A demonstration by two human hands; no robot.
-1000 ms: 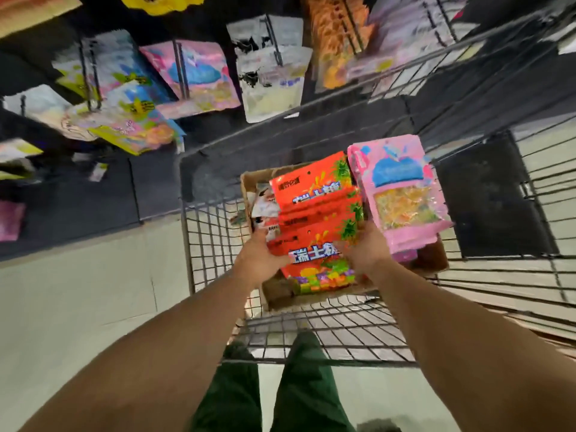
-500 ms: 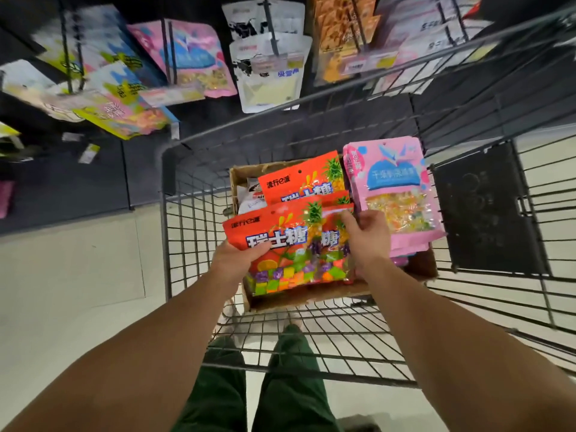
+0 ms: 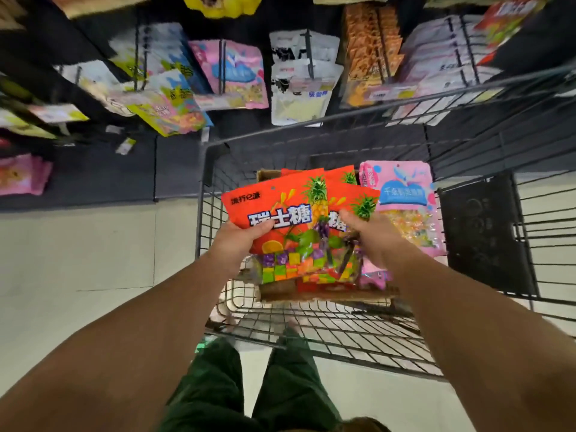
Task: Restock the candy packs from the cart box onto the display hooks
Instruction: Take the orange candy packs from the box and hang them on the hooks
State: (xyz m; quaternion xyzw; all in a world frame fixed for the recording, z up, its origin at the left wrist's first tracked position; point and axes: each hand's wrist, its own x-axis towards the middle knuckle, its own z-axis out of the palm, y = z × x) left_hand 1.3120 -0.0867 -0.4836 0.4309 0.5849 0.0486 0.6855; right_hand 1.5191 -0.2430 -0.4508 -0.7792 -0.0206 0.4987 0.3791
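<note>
My left hand grips the left side of an orange candy pack printed with fruit, lifted above the cardboard box in the wire cart. My right hand holds the right side of a second orange pack fanned out just behind the first. More orange packs show behind them in the box. A stack of pink candy packs stands in the box's right side. Display hooks above carry hanging pink, white and orange packs.
The cart's black child-seat flap is at the right. A dark shelf base runs below the hooks, with pink packs at the far left. Pale floor lies left of the cart. My green trouser legs stand behind it.
Both hands have lifted the orange packs up out of the box and toward me. The packs have spread apart, the front one now higher and to the left.
</note>
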